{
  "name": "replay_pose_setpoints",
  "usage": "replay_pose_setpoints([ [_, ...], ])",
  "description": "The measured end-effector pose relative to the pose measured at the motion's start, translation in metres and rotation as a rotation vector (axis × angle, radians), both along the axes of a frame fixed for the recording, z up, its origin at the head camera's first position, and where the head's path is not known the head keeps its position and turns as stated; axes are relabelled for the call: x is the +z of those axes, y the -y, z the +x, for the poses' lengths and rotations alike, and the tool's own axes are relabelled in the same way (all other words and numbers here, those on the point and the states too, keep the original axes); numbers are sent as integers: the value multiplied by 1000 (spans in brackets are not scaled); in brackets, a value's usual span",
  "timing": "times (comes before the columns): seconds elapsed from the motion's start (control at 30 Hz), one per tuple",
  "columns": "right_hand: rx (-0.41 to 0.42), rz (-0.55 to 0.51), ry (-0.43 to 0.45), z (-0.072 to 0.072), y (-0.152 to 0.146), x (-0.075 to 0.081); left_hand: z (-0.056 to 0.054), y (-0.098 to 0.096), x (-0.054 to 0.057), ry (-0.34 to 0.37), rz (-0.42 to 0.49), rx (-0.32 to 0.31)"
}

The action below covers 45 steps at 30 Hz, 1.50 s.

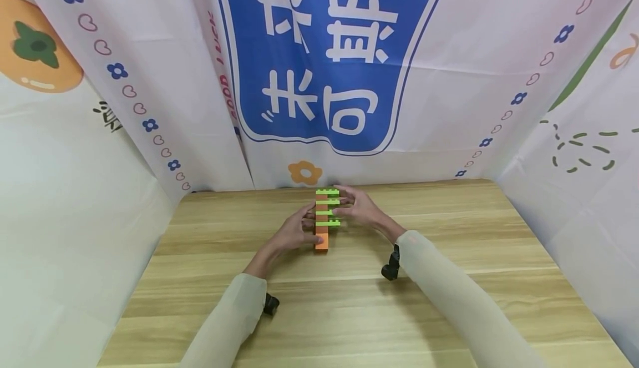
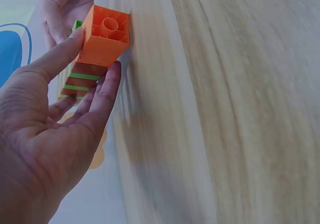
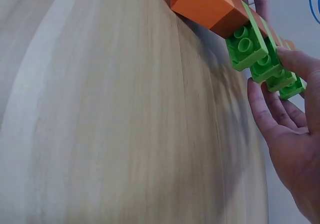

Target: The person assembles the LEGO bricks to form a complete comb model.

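Note:
A toy brick build (image 2: pixel 107 51) lies lengthwise near the back of the table, its hollow orange end towards me; whether it touches the wood I cannot tell. Orange and brownish-orange bricks form its spine, and several green bricks (image 3: pixel 245 47) stick out to the right with gaps between them. My left hand (image 1: pixel 292 232) grips the spine from the left, thumb on the orange end brick (image 1: pixel 321 242) and fingers along the side. On the other side my right hand (image 1: pixel 363 208) holds the protruding green bricks between thumb and fingers.
The wood-grain table (image 1: pixel 339 312) ends at the back against a hanging white cloth (image 1: pixel 449 112) with a blue printed panel (image 1: pixel 319 51). More printed cloth hangs at the left and right. Each wrist carries a small black camera (image 1: pixel 391 265).

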State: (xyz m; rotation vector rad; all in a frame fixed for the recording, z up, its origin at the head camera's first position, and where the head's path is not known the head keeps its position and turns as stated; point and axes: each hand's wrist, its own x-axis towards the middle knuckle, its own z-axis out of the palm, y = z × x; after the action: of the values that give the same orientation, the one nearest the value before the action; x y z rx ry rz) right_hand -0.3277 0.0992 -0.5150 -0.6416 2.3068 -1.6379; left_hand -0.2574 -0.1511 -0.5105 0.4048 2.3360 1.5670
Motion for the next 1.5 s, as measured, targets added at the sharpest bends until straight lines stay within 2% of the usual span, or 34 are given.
replay_pose_setpoints([
  [0.1, 11, -17, 32, -2, 1, -3, -1, 0, 0, 34, 11, 9],
  [0.37, 29, -56, 129, -6, 2, -7, -3, 0, -4, 60, 24, 15],
  [0.53, 29, -33, 144, -7, 3, -9, -3, -1, -4, 78, 14, 21],
  [0.77, 29, -35, 166, -9, 3, -8, -3, -2, 2, 102, 34, 9],
  [0.93, 21, -4, 154, -10, 4, -7, -3, -2, 4, 120, 23, 34],
  [1.07, 11, 50, 111, -9, 5, -5, -3, -2, 3, 129, 28, 50],
  [1.3, -1, 167, 37, -6, 8, -4, -1, -2, 1, 120, 32, 47],
  [1.5, -7, 195, -8, -4, 6, -2, 0, -3, 2, 102, 17, 45],
])
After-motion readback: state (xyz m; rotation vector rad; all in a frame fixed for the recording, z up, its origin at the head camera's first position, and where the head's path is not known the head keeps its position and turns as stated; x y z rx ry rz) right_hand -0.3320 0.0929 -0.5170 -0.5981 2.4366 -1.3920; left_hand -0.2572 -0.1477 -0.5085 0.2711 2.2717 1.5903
